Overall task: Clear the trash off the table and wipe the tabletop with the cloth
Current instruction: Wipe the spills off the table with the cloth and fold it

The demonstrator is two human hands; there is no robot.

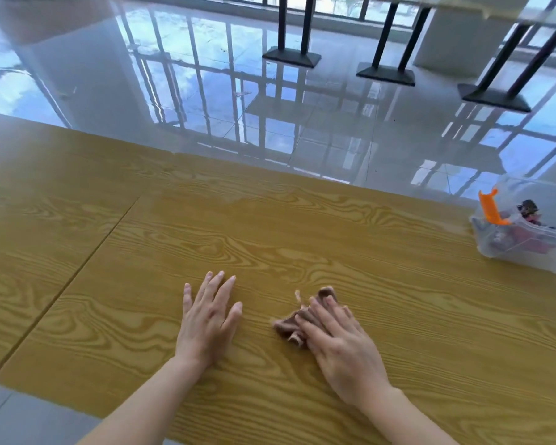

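A crumpled brown cloth (305, 311) lies on the yellow wood-grain table (270, 226), near its front edge. My right hand (341, 345) presses down flat on the cloth, fingers spread over it, covering its right part. To the left of the cloth my left hand (207, 319) rests flat on the bare tabletop, fingers apart and holding nothing. At the table's right edge stands a clear plastic bin (523, 248) with an orange latch; crumpled wrappers and other trash lie inside it.
A seam (77, 268) runs diagonally across the tabletop on the left. Beyond the far table edge lies a glossy tiled floor (206, 91). Black table pedestals (291, 56) stand on it at the back right.
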